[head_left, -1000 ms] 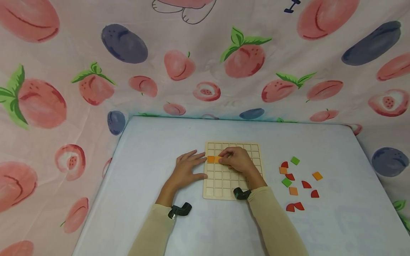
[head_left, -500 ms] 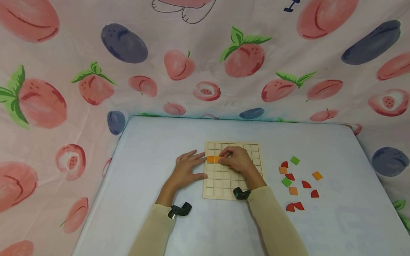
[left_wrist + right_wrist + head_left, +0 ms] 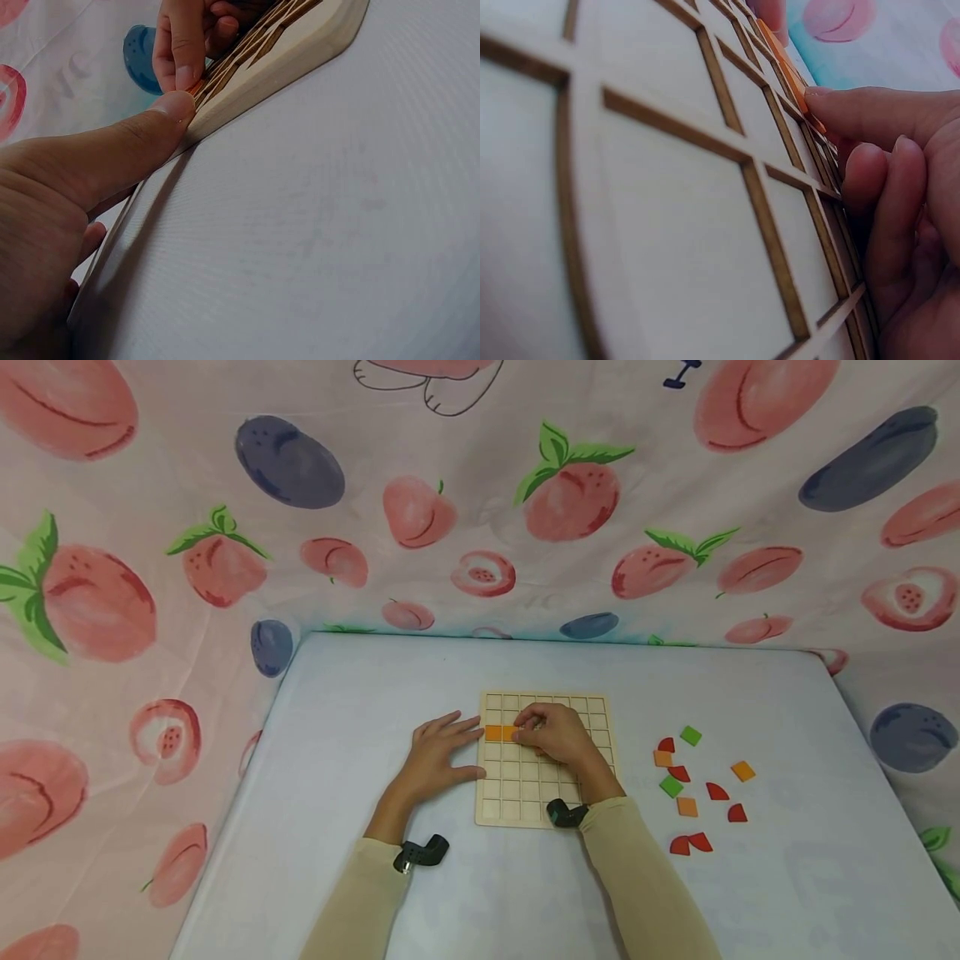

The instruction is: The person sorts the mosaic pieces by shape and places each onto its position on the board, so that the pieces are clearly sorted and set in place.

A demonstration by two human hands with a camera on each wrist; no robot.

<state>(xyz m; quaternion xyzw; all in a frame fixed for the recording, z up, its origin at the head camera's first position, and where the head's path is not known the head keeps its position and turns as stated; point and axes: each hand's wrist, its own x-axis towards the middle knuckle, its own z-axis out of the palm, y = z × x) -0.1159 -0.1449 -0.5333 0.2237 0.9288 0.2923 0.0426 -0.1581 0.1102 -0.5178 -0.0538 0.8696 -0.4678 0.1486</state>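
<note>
A pale wooden grid board (image 3: 510,793) lies on the white table. Two orange square tiles sit side by side at its left edge: the outer tile (image 3: 492,733) lies in a cell, and the inner tile (image 3: 507,733) is at my right fingertips. My right hand (image 3: 557,733) is over the board and pinches the inner tile, its other fingers curled in the right wrist view. The left hand (image 3: 432,760) rests spread beside the board, with its thumb (image 3: 176,106) and fingertips at the board's left edge. Part of the grid is hidden under my right hand.
Right of the board lie loose pieces: green squares (image 3: 692,737), orange squares (image 3: 687,807) and several red quarter-circles (image 3: 737,814). A fruit-print cloth (image 3: 480,610) hangs behind the table. Each wrist bears a black camera mount (image 3: 423,852).
</note>
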